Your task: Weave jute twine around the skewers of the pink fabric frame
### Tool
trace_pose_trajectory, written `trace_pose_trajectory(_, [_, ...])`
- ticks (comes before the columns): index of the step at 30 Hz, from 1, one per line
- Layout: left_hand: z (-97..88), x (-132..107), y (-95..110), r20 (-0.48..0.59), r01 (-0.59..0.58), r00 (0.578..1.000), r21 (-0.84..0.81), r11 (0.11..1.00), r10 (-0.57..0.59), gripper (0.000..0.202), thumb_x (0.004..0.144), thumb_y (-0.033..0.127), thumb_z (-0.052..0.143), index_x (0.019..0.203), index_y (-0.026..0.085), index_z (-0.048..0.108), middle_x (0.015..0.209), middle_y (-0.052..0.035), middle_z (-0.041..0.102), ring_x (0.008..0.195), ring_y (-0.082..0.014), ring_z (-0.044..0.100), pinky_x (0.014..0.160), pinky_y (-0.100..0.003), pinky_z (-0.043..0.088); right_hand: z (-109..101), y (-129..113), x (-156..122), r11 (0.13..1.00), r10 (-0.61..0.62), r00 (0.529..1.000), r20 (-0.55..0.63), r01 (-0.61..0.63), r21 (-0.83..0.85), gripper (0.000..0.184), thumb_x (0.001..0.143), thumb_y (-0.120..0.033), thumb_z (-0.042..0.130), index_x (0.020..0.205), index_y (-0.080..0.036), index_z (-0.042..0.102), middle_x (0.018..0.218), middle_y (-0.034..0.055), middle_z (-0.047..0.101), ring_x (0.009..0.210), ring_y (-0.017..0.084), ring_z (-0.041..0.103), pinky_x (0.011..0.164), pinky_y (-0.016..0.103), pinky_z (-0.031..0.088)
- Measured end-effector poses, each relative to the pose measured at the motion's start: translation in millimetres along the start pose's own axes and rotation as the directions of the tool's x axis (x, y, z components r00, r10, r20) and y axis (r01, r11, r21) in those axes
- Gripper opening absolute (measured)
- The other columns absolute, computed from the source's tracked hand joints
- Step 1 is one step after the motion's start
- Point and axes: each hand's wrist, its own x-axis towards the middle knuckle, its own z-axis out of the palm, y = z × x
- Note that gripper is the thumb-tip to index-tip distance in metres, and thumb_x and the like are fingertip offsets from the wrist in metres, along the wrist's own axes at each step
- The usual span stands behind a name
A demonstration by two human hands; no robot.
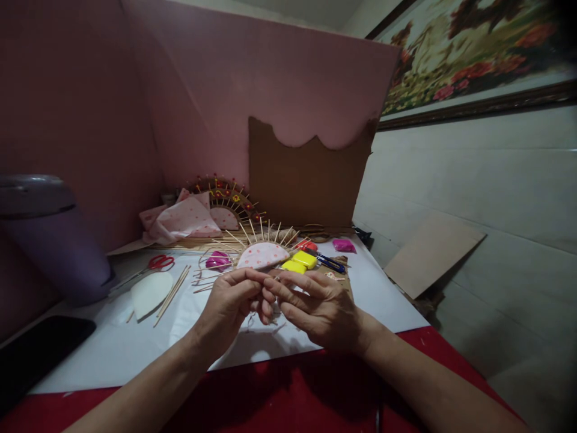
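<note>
My left hand [238, 297] and my right hand [313, 300] meet over the front of the white sheet [189, 355]. Their fingertips are pinched close together, and whatever is between them is too small or too hidden to name. Just beyond lies a half-round piece covered in pink dotted cloth [261, 255], with thin wooden sticks fanning out from its curved edge. Beside my right hand are yellow packets [304, 260] and a dark blue utility knife [331, 261]. A magenta packet [218, 260] sits past my left hand.
Red-handled scissors [161, 262], a pale rounded piece [151, 294] and loose sticks [174, 294] lie left. A purple bottle [58, 252] and dark phone-like slab [49, 346] stand further left. Behind are folded dotted cloth [183, 219], a decorated arch [234, 195] and cut cardboard [306, 180].
</note>
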Motion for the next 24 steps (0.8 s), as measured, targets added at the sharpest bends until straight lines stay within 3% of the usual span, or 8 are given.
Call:
trace_pose_trajectory(5, [0.1,0.5,0.2,-0.022,-0.02,1.0,0.068,0.997,0.022,0.012,0.071,0.021,0.067,0.066,0.011,0.064,0.054,-0.0025,0.063,0.041,-0.0109,0.056,0.041,-0.021,0.045,3.0,-1.1,-2.7,1.0,-0.005,1.0,-0.002,0.005,-0.014,0.018,0.089,-0.013,0.049,0.086,-0.019,0.066,0.128,0.0016,0.059,0.116,0.022,0.053,0.078,0.033,0.05])
trace_pose_trajectory(10, [-0.6,0.2,-0.3,-0.003,-0.016,1.0,-0.009,1.0,0.016,0.008,0.069,0.018,0.066,0.072,0.011,0.065,0.059,-0.0045,0.066,0.045,-0.0133,0.059,0.044,-0.024,0.048,1.0,-0.6,1.1,0.999,0.008,0.998,-0.062,-0.011,-0.043,0.023,0.089,-0.011,0.045,0.092,-0.019,0.067,0.13,0.0018,0.057,0.109,0.021,0.057,0.077,0.034,0.05])
trace_pose_trajectory(17, [0.8,-0.4,0.2,-0.016,0.016,1.0,0.007,1.0,-0.015,0.014,0.073,0.021,0.065,0.064,0.011,0.061,0.055,-0.0027,0.063,0.042,-0.0101,0.055,0.041,-0.02,0.044,0.8,-1.4,-1.8,1.0,-0.016,1.0,-0.016,0.015,-0.005,0.02,0.088,-0.012,0.048,0.082,-0.017,0.066,0.13,0.0022,0.058,0.118,0.023,0.052,0.08,0.034,0.048])
trace_pose_trajectory(24, [0.0,-1.3,0.2,0.015,0.01,1.0,-0.036,0.999,-0.01,0.01,0.074,0.02,0.062,0.069,0.011,0.063,0.059,-0.004,0.065,0.045,-0.011,0.057,0.044,-0.021,0.046,2.8,-2.1,-3.3,1.0,0.006,1.0,-0.009,-0.006,-0.026,0.021,0.089,-0.012,0.047,0.087,-0.018,0.066,0.133,0.0024,0.055,0.118,0.022,0.052,0.081,0.034,0.049])
